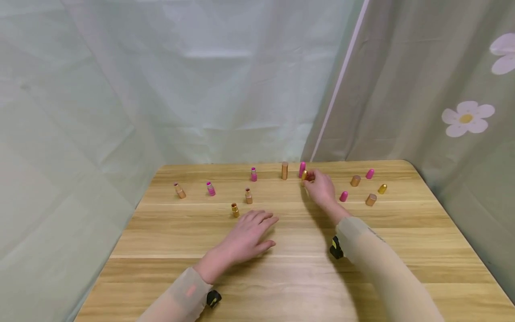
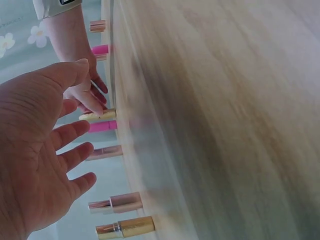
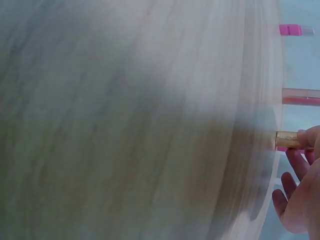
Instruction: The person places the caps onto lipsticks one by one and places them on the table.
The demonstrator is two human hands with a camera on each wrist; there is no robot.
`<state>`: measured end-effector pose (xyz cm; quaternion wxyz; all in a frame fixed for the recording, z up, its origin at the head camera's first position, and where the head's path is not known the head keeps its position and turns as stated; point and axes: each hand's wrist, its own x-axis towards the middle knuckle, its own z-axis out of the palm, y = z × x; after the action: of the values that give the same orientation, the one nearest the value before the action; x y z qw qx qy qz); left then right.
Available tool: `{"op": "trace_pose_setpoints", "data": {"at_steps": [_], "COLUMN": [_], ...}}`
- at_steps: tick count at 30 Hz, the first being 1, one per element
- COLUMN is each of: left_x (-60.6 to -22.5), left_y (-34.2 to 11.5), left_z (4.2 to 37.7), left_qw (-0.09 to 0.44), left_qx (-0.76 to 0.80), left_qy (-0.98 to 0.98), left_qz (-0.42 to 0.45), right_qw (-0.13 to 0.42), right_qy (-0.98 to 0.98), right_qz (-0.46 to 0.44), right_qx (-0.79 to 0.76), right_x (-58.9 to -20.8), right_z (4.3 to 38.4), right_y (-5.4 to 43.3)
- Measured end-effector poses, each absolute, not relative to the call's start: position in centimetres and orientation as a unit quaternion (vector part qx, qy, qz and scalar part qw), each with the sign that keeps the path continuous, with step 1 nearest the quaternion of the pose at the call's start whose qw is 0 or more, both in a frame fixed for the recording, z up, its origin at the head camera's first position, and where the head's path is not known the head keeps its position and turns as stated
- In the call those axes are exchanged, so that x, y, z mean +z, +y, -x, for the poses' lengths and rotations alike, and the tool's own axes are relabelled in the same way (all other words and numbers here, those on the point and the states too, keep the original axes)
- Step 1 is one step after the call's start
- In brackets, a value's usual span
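Note:
My right hand pinches a gold lipstick between thumb and fingertips near the back edge of the table. In the right wrist view the gold lipstick stands upright, its base at the tabletop. Just behind it is a closed pink lipstick, and to the left stands a closed rose-gold lipstick. My left hand holds nothing, its fingers spread and slightly bent over the middle of the table. Nearest to it are an uncapped gold lipstick tube and an uncapped rose-gold tube.
Farther left stand uncapped tubes: one rose-gold and two pink, the nearer and the farther. To the right are loose caps: pink, rose-gold and gold among them. Curtains hang behind the wooden table.

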<state>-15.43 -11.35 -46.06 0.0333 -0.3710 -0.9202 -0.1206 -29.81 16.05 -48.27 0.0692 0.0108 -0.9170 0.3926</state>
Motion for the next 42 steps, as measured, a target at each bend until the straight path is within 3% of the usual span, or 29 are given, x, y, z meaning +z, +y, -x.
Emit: {"op": "trace_pose_setpoints", "data": {"at_steps": [12,20,30,42], "left_x": [-46.3,-46.1,-44.9,-43.7], "left_y": [-11.2,-11.0,-9.6,-5.4], "left_z": [15.5,15.5,16.1,16.4], "left_qw": [0.022,0.031,0.033,0.035], "left_qx": [-0.117,-0.125,-0.122,-0.106], "left_qy": [-0.919,-0.923,-0.93,-0.923], "left_qz": [0.375,0.364,0.346,0.368], "right_qw": [0.061,0.044,0.125,0.156], "right_qy": [-0.895,-0.854,-0.864,-0.887], "right_qz": [-0.004,0.004,-0.047,0.046], "right_qx": [0.441,0.519,0.486,0.431], "right_x": [-48.8,-47.2,-44.2,-43.1], "right_z": [29.3,27.4,25.2,24.1], "right_y": [16.0,17.4,22.0,29.8]}}
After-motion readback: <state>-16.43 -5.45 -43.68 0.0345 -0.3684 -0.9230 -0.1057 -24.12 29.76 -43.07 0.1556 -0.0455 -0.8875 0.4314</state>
